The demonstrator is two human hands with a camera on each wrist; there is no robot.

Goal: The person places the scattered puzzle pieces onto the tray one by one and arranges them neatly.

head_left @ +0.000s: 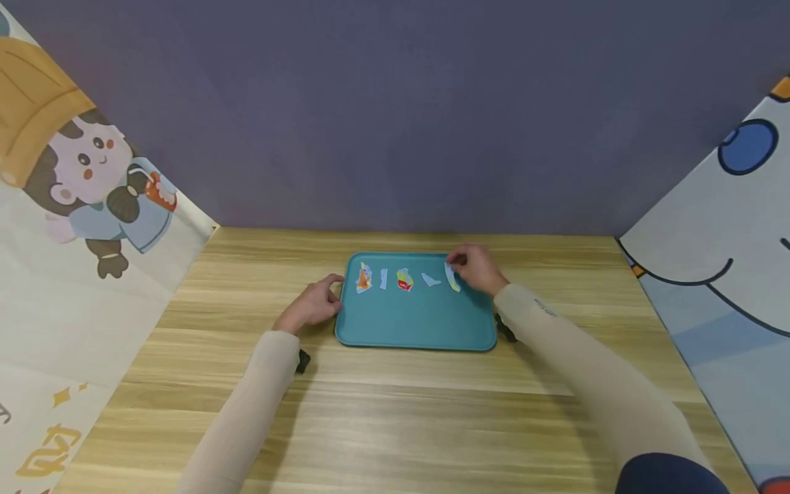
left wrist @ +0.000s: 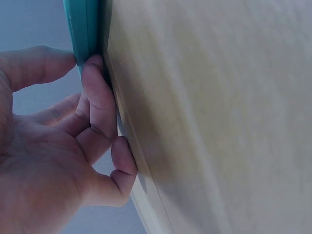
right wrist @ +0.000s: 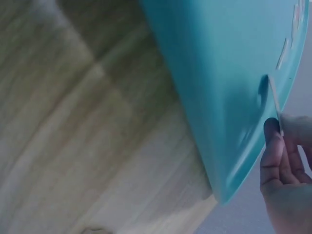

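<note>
A teal rectangular tray (head_left: 413, 319) lies on the wooden table. My left hand (head_left: 315, 302) holds its left rim, with the thumb and curled index finger (left wrist: 97, 92) pinching the tray edge (left wrist: 84, 29). Near the tray's top right corner, my right hand (head_left: 478, 269) pinches a curved white paper strip (head_left: 452, 279) with a yellow-green patch. In the right wrist view this strip (right wrist: 274, 97) is tilted up from the tray. Along the tray's upper part lie an orange-printed torn piece (head_left: 364, 278), a narrow pale piece (head_left: 384, 278), a red-and-yellow piece (head_left: 404, 280) and a pale angular piece (head_left: 430, 279).
The wooden table (head_left: 395, 412) reaches back to a plain grey-purple wall (head_left: 395, 123). Cartoon-printed panels stand at the left (head_left: 92, 274) and right (head_left: 697, 261). Small black parts (head_left: 302, 361) show beneath both wrists.
</note>
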